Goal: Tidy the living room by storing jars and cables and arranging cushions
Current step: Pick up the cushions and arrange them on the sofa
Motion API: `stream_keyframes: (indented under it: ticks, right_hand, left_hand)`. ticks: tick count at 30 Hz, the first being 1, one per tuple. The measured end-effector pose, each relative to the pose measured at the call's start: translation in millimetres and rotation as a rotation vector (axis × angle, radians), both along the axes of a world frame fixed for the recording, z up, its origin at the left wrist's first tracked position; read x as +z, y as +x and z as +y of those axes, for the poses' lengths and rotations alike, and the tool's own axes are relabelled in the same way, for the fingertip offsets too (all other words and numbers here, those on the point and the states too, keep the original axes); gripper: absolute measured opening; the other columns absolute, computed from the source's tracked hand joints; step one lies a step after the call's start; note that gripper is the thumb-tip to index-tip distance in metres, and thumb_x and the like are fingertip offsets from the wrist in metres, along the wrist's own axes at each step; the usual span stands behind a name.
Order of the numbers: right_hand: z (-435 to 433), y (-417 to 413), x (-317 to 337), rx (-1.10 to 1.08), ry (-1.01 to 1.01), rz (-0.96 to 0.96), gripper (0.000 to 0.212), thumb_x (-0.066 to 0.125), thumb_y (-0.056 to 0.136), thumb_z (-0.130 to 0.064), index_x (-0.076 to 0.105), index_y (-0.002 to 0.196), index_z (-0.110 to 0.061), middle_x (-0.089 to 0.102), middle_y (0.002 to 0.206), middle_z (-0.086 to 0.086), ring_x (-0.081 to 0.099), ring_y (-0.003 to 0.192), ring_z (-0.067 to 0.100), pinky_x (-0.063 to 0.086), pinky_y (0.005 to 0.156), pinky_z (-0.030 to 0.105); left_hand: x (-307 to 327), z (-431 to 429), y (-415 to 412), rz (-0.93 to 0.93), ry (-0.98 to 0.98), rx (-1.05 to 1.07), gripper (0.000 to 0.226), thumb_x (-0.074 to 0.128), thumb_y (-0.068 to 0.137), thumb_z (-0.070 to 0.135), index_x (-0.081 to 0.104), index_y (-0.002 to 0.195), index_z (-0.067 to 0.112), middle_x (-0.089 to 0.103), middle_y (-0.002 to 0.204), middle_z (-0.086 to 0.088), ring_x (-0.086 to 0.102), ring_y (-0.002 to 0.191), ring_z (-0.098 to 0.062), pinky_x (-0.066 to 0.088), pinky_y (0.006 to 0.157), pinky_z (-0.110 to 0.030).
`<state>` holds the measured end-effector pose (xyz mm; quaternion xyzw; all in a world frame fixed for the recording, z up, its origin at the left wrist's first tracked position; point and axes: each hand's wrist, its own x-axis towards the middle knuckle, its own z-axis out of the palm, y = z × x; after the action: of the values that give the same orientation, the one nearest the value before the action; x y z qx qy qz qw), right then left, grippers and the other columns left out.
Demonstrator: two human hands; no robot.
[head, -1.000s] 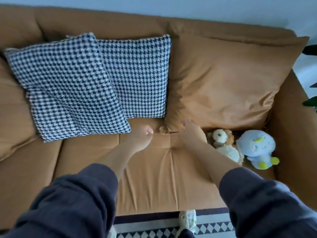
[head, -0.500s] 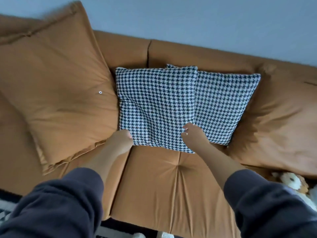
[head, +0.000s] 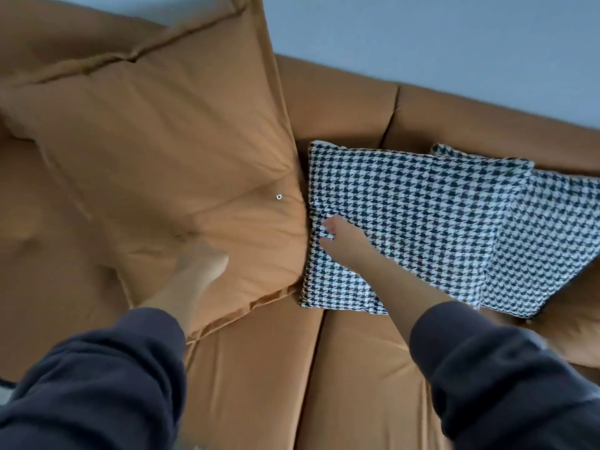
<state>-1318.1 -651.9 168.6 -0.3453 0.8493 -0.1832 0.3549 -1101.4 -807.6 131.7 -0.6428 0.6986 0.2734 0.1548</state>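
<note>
The tan sofa (head: pixel 357 378) held every cushion in view. A large tan cushion (head: pixel 156 151) leaned against the left part of its back, tilted so its top corner rose in front of the pale blue wall (head: pixel 454 43), and a small white ring-shaped mark (head: pixel 278 197) sat near its right edge. Just to its right, touching that edge, the front houndstooth cushion (head: pixel 422 222) lay propped against the backrest with its lower edge on the seat. The second houndstooth cushion (head: pixel 555 241) stood behind and to the right of it, partly covered by it. Part of another tan cushion (head: pixel 578 339) showed at the right border, below the checked pair. The hands were apart, one on each of two neighbouring cushions. The left hand (head: pixel 201 264), blurred, pressed into the lower part of the large tan cushion, whose fabric creased around it. Whether its fingers were curled or flat could not be told. The right hand (head: pixel 341 235) lay on the front houndstooth cushion near its left edge, with its fingers (head: pixel 331 222) pointing toward the seam between the two cushions. Whether they pinched the fabric or only rested on it could not be told. Both arms wore dark sleeves (head: pixel 97 384).
</note>
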Motion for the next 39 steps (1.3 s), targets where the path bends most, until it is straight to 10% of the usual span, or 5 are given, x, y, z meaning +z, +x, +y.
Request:
stream_keyframes:
  ticks: [9,14,22,27,39]
  right_hand:
    - [-146.7,49.3,-51.5,-0.333,-0.089,-0.101,0.092,0.061,0.070,-0.053,0.028,0.144,-0.011,0.045,0.134,0.010,0.049,0.115,0.029,0.047,0.093,0.041]
    - [-163.3,48.8,-69.1,-0.564,-0.121,-0.238,0.088,0.062,0.082,-0.048,0.021,0.149,-0.010,0.043,0.139,0.007,0.043,0.125,0.028,0.039,0.097,0.038]
    - [-163.2,82.0,-54.2,-0.556,-0.150,-0.289,0.035,0.059,0.079,-0.046,0.060,0.110,-0.029,0.059,0.117,-0.001,0.057,0.105,0.023,0.050,0.092,0.043]
    - [-195.0,127.1,-14.6,-0.377,0.004,-0.306,0.067,0.040,0.091,-0.045,0.027,0.150,-0.015,0.034,0.149,0.014,0.040,0.132,0.038,0.038,0.101,0.038]
    - [-235.6,181.9,114.7,-0.474,-0.268,-0.977,0.034,0.050,0.096,-0.036,0.043,0.129,-0.028,0.040,0.139,0.004,0.051,0.114,0.036,0.052,0.086,0.056]
  left_hand:
    - [-27.0,-146.5,81.2,0.419,-0.217,0.684,0.108,0.069,0.080,0.055,0.003,0.155,0.015,0.026,0.154,-0.018,0.031,0.138,-0.037,0.028,0.111,-0.047]
    - [-37.1,-169.9,95.0,0.695,-0.063,0.810,0.095,0.069,0.080,0.058,0.029,0.147,0.002,0.044,0.146,-0.011,0.043,0.132,-0.031,0.032,0.109,-0.036]
    - [10.3,-153.0,110.6,0.708,-0.352,0.637,0.045,0.065,0.090,0.040,0.060,0.115,0.003,0.065,0.115,-0.011,0.059,0.110,-0.029,0.043,0.091,-0.030]
    - [90.7,-169.9,110.9,0.653,-0.629,0.472,0.033,0.066,0.089,0.036,0.061,0.102,0.006,0.065,0.106,-0.012,0.060,0.104,-0.031,0.041,0.082,-0.030]
    - [234.5,-159.1,98.4,0.776,-1.149,-0.250,0.039,0.075,0.077,0.026,0.039,0.066,0.016,0.040,0.055,0.002,0.043,0.051,-0.027,0.035,0.061,-0.031]
